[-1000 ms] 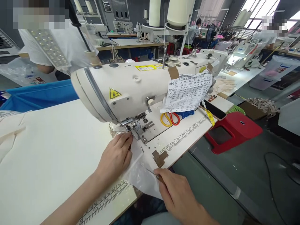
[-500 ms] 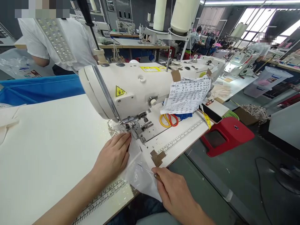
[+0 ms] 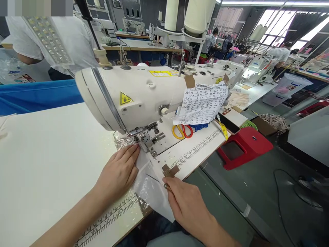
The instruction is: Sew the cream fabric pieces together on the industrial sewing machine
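My left hand [image 3: 120,167] lies beside the needle area of a white sewing machine [image 3: 123,96], its fingers bent and pressed together on a thin white piece of cloth [image 3: 150,188]. The cloth runs from under the presser foot [image 3: 137,137] down over the table's front edge. My right hand [image 3: 187,204] is closed round the brownish handle of an awl [image 3: 154,179]. Its thin metal tip points left, over the cloth. Under my left fingers, the cloth's edge is hidden.
Yellow-and-red-handled scissors [image 3: 182,131] lie right of the needle, below a handwritten sheet [image 3: 202,104]. A tape measure [image 3: 223,128] hangs near a dark phone [image 3: 228,123]. A red stool [image 3: 246,145] stands at the right. A person in a white shirt [image 3: 59,41] is behind the machine.
The whole view has shifted slightly, so the machine and table sit further left. Both hands keep nearly the same place relative to the cloth and the machine.
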Demonstrator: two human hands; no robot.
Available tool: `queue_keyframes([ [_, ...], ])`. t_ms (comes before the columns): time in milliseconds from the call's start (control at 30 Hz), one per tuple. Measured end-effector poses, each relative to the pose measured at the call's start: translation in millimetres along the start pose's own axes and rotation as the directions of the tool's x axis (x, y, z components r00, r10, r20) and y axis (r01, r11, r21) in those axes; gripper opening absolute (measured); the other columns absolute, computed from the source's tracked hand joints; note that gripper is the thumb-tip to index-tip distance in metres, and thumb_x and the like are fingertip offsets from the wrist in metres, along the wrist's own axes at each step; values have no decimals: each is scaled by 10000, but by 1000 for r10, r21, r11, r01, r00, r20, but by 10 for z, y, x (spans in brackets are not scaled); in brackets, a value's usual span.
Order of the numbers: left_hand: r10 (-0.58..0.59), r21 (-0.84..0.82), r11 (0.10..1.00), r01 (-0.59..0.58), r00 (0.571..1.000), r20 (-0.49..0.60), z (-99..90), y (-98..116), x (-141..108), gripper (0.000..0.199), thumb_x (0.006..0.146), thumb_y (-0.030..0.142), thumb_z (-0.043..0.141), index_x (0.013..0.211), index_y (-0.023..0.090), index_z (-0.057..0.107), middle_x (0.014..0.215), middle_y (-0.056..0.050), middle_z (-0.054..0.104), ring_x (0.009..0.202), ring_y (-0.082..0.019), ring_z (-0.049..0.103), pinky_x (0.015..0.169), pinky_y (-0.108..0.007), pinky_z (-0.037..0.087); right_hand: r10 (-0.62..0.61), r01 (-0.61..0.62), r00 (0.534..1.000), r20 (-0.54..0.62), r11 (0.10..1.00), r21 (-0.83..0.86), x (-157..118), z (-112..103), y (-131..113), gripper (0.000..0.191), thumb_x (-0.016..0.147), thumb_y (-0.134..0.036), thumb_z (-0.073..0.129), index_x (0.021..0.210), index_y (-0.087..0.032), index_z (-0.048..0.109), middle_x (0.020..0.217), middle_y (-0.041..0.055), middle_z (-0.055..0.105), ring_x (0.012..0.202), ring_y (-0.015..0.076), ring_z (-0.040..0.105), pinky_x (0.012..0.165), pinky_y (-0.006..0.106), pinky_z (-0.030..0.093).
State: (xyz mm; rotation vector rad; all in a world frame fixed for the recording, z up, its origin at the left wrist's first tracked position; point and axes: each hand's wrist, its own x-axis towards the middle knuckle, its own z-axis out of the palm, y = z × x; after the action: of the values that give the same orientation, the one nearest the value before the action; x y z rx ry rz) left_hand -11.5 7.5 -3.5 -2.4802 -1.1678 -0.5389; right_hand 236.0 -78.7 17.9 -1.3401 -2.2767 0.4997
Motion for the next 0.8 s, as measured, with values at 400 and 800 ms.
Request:
queue_keyframes([
  [400, 32, -19, 999, -32, 999, 1, -41, 76, -57, 468, 988, 218, 361, 1358, 5, 553, 1366, -203, 612, 1304, -344, 521, 1075, -478, 428, -5, 6, 1000, 27, 998, -65, 121, 17, -16, 348, 929, -45, 463, 1239, -132, 595, 1017, 74, 742, 841, 243, 731, 648, 331, 482],
  [800, 17, 0, 1000, -17, 999, -27, -112, 242, -53, 424, 970, 196, 378, 1268, 32, 630, 1296, -178, 675, 1252, -318, 571, 1099, -474, 409, 8, -7, 998, 56, 1000, -28, 189, 45, -47, 379, 942, -66, 457, 1290, -142, 587, 1083, 80, 737, 895, 248, 733, 703, 339, 521],
])
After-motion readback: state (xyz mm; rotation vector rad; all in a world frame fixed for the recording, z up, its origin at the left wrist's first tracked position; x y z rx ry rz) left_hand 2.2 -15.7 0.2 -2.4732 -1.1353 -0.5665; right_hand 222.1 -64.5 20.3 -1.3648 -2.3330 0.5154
